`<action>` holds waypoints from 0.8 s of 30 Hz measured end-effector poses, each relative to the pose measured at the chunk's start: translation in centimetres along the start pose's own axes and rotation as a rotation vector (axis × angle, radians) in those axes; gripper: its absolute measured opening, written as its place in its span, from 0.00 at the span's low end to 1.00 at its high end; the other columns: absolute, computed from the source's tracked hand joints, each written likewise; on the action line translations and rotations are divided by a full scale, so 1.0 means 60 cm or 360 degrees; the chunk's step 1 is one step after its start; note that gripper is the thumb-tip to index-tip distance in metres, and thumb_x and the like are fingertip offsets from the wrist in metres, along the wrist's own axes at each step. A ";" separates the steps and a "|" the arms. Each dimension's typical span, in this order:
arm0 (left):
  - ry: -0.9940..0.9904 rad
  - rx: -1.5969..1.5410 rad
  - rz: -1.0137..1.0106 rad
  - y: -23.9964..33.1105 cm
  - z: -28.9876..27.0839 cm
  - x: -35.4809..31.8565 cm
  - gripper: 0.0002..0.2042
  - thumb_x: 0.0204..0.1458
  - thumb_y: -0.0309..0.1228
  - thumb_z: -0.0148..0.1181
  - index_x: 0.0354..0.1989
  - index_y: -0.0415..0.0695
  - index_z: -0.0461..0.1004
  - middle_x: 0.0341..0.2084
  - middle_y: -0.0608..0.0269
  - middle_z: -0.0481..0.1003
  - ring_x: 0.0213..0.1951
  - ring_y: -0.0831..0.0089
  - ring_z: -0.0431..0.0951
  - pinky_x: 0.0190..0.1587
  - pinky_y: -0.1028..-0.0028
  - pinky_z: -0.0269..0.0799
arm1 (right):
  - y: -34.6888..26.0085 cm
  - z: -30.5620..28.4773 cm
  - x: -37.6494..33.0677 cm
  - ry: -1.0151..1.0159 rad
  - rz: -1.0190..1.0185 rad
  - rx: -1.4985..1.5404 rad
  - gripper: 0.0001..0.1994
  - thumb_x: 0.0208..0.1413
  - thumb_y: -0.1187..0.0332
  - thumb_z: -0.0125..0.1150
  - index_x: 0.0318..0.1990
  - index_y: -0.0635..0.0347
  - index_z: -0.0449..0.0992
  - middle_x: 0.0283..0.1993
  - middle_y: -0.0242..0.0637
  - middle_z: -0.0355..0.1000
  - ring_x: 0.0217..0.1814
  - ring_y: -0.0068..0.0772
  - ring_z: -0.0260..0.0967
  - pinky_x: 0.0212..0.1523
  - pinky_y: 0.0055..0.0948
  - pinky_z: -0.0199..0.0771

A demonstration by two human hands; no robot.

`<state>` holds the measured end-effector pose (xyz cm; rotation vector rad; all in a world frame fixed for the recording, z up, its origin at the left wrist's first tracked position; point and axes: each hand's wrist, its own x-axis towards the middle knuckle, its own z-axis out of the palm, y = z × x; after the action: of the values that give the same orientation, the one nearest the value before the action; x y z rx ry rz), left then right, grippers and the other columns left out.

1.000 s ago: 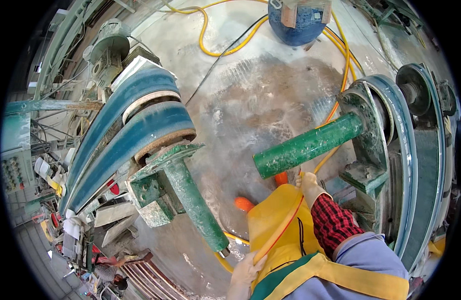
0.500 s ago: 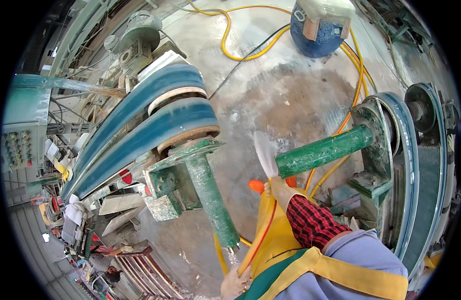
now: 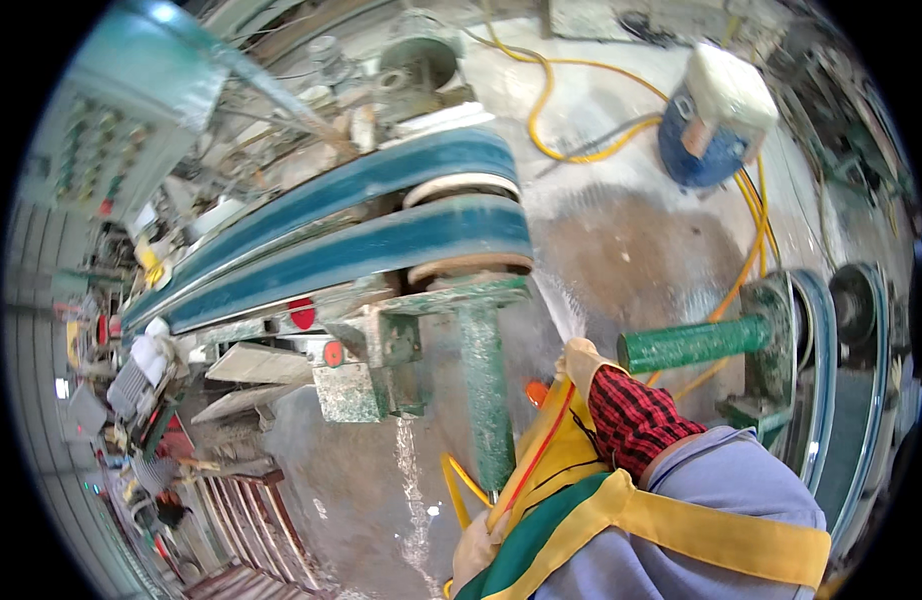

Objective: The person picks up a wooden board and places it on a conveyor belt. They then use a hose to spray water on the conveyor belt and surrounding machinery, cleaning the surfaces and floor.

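Note:
My right hand [image 3: 582, 358], in a pale glove below a red checked sleeve, is closed around an orange-tipped hose nozzle [image 3: 537, 391]. A thin jet of water [image 3: 559, 300] shoots up and away from it toward the wet concrete floor [image 3: 631, 250]. The hand sits between a green machine post [image 3: 486, 400] and a green horizontal cylinder [image 3: 691, 343]. My left hand [image 3: 474, 553], also gloved, shows at the lower edge beside a loop of yellow hose [image 3: 459, 480]. My yellow apron [image 3: 551, 450] hides most of it, so its grip is not visible.
Two long blue belts [image 3: 361, 225] run over pulleys on the left machine. Another belt machine [image 3: 821, 340] stands at the right. A blue motor [image 3: 706, 130] and yellow hoses [image 3: 551, 110] lie on the floor beyond. A control panel [image 3: 91, 150] and stone slabs [image 3: 246, 365] are at the left.
My right hand has come up between the green post and the cylinder, and a water jet now sprays from it. The view has swung left toward the blue belts.

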<state>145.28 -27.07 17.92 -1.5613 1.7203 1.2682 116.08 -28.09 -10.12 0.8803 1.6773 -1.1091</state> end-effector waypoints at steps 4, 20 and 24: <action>0.0137 -0.0178 -0.0071 -0.021 0.016 0.008 0.22 0.59 0.52 0.50 0.45 0.45 0.75 0.34 0.47 0.77 0.39 0.53 0.77 0.39 0.63 0.70 | -0.038 0.038 0.010 -0.0190 -0.0119 -0.0114 0.15 0.60 0.63 0.42 0.38 0.65 0.72 0.21 0.45 0.68 0.17 0.44 0.67 0.19 0.45 0.73; 0.0158 -0.1282 -0.0105 0.076 0.070 0.111 0.24 0.59 0.52 0.52 0.46 0.41 0.75 0.32 0.54 0.78 0.34 0.62 0.77 0.37 0.68 0.70 | -0.215 0.144 0.026 -0.0832 0.0038 -0.0362 0.15 0.65 0.60 0.35 0.38 0.59 0.68 0.21 0.42 0.62 0.16 0.41 0.58 0.18 0.40 0.66; 0.0157 -0.1387 -0.0055 0.095 0.074 0.138 0.24 0.59 0.52 0.53 0.46 0.41 0.75 0.31 0.56 0.78 0.33 0.64 0.77 0.36 0.69 0.70 | -0.258 0.136 0.044 -0.0735 -0.0120 -0.0486 0.15 0.65 0.61 0.36 0.37 0.60 0.69 0.21 0.44 0.64 0.17 0.42 0.61 0.19 0.42 0.67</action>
<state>137.04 -27.82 10.70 -2.1106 1.2150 2.1147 103.77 -40.80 -9.62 0.3356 1.4446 -0.9801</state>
